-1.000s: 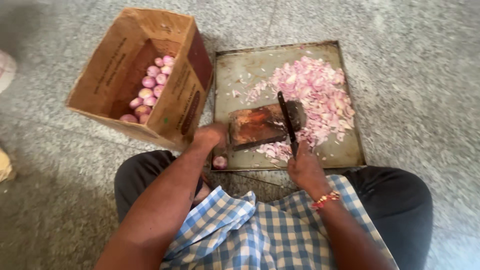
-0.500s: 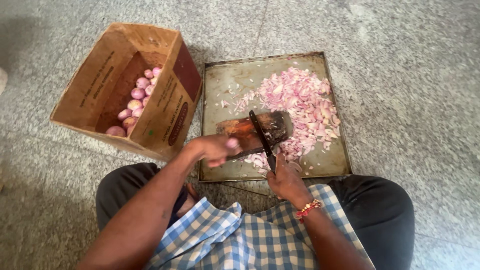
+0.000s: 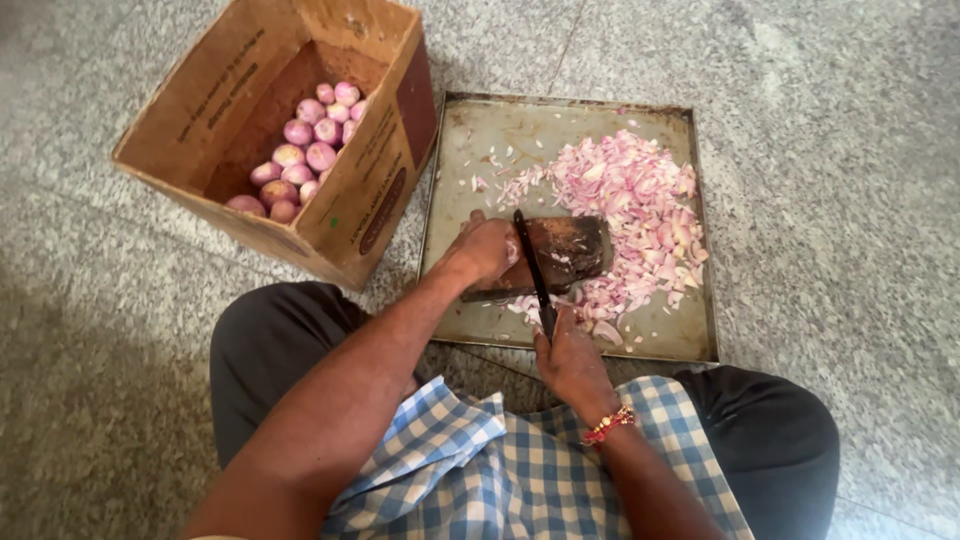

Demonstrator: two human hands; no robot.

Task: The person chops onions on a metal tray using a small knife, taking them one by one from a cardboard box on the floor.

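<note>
My left hand (image 3: 487,250) sits at the 9 o'clock edge of the board (image 3: 565,255), fingers curled over and pressed onto an onion (image 3: 512,250) (only a pale sliver of it shows under my fingertips). My right hand (image 3: 572,362) is closed around the handle of the knife (image 3: 532,268), down at the board's 6 o'clock. The dark blade runs up toward 12 o'clock, lying across the board just beside my left fingers, touching or nearly touching the onion; I cannot tell which.

The board is small, dark and stained, and it rests in the middle of a square metal tray (image 3: 470,140) on the stone floor (image 3: 820,120). From 12 o'clock round to 5 o'clock of the board the tray holds a heap of chopped onion (image 3: 630,190), pink and white, some bits touching the board's edge. A few stray pieces lie at 10 o'clock on the bare metal.

At 10 o'clock from the tray, touching its left rim, stands an open cardboard box (image 3: 370,180), tilted so its mouth faces up. Peeled whole onions (image 3: 305,145), purple and cream, are piled in its far corner.

A red bead bracelet (image 3: 610,425) circles my right wrist. Below it my checked blue shirt (image 3: 500,470) and dark trousers (image 3: 280,350) fill the 6 o'clock side, knees spread either side of the tray.
</note>
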